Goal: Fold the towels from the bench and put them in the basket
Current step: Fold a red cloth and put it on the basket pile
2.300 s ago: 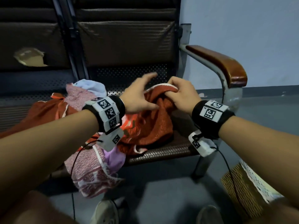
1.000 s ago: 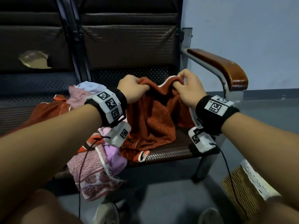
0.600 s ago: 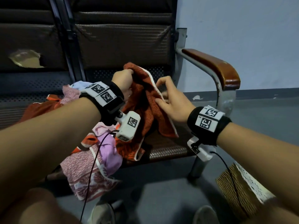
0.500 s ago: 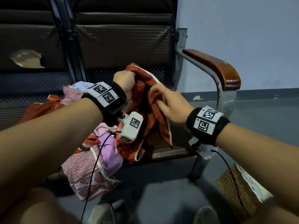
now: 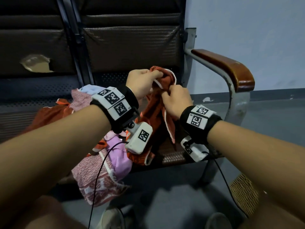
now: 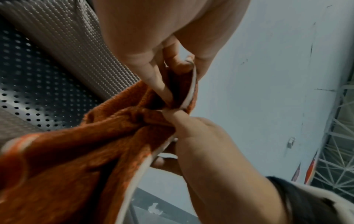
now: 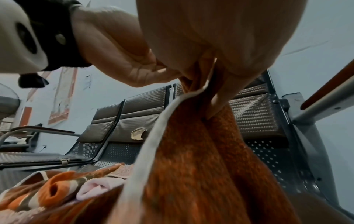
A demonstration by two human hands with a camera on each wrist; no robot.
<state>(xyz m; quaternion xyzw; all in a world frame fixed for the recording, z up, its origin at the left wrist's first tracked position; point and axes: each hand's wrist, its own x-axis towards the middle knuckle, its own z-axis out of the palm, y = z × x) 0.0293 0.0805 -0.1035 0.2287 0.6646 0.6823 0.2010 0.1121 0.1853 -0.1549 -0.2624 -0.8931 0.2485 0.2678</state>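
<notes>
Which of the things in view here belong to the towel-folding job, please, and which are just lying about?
Part of the job:
- rust-orange towel, held up by left hand and right hand
- pile of unfolded towels on the bench
- woven basket on the floor

Just there:
- wooden armrest
- torn patch in the seat back
- wrist-camera cables
</notes>
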